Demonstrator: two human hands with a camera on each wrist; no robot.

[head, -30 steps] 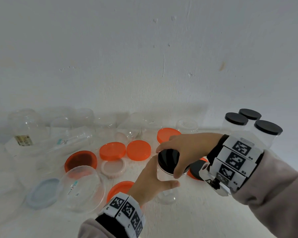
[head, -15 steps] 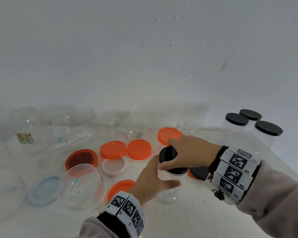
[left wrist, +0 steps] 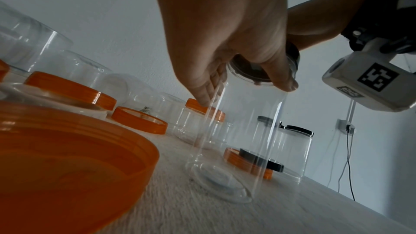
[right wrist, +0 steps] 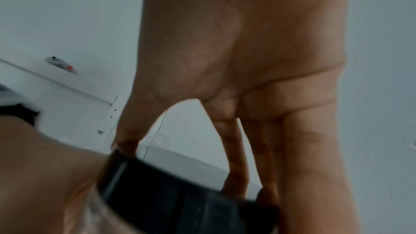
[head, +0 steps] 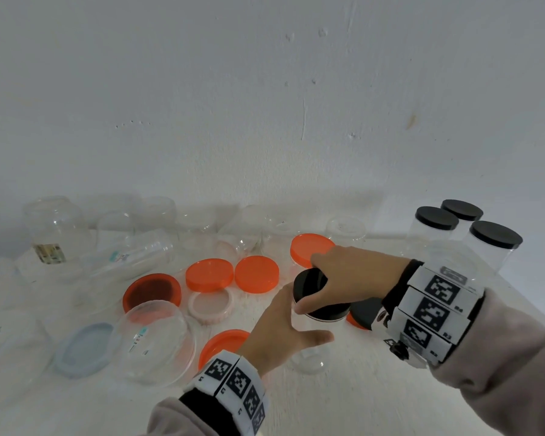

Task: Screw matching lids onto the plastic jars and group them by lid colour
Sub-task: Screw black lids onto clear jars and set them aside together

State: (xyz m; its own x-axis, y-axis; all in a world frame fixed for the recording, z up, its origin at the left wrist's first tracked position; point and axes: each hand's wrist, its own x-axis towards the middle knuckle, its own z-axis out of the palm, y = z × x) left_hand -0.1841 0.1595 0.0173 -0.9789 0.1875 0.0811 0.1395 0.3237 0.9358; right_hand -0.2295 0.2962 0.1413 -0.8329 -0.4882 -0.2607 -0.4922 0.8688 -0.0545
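Orange lids (head: pixel 209 274) lie on the white table (head: pixel 343 404). Black lids (head: pixel 436 217) top clear jars (head: pixel 491 256) at right. One lid (head: pixel 85 349) is pale blue-grey, another (head: pixel 211 306) perhaps pinkish-white. Wristbands (head: pixel 434 309) carry black-and-white square patterns; the sleeves (head: pixel 501 388) are greyish-beige.

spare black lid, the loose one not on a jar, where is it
In the head view the spare black lid lies on the table right of centre, atop an orange lid, just behind the right hand.
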